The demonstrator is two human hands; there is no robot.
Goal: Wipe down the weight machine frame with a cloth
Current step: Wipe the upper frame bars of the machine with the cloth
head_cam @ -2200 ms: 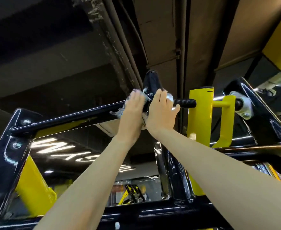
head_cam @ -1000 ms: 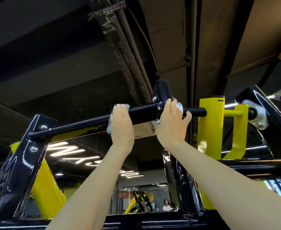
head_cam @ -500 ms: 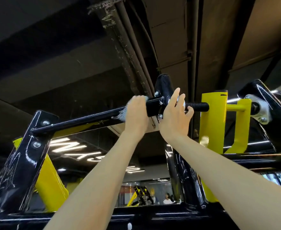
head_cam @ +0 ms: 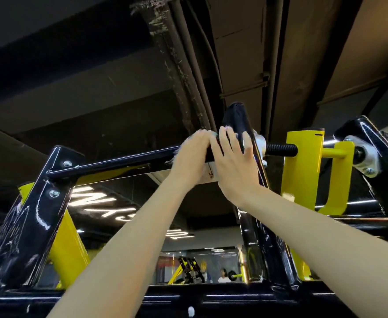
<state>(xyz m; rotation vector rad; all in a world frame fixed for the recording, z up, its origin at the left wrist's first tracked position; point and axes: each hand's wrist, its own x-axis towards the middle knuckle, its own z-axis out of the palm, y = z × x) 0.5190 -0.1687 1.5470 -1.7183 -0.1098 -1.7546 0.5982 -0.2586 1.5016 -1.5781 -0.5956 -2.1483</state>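
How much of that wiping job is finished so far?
Done: the right stretch of the black crossbar, where the left hand ran the cloth back and forth over the last seconds. In hand: that hand holds the cloth on the bar's right end while the right hand steadies on the upright post. Left, probably: the yellow bracket and lower beam, untouched here.

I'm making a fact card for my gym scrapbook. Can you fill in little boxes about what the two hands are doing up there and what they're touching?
place: top of a black and yellow weight machine frame
left hand: curled over the black crossbar, pressing the cloth
cloth: mostly hidden, only a blurred pale edge shows
right hand: fingers straight and spread, resting against the black upright post
next to right hand: threaded rod running into a yellow bracket
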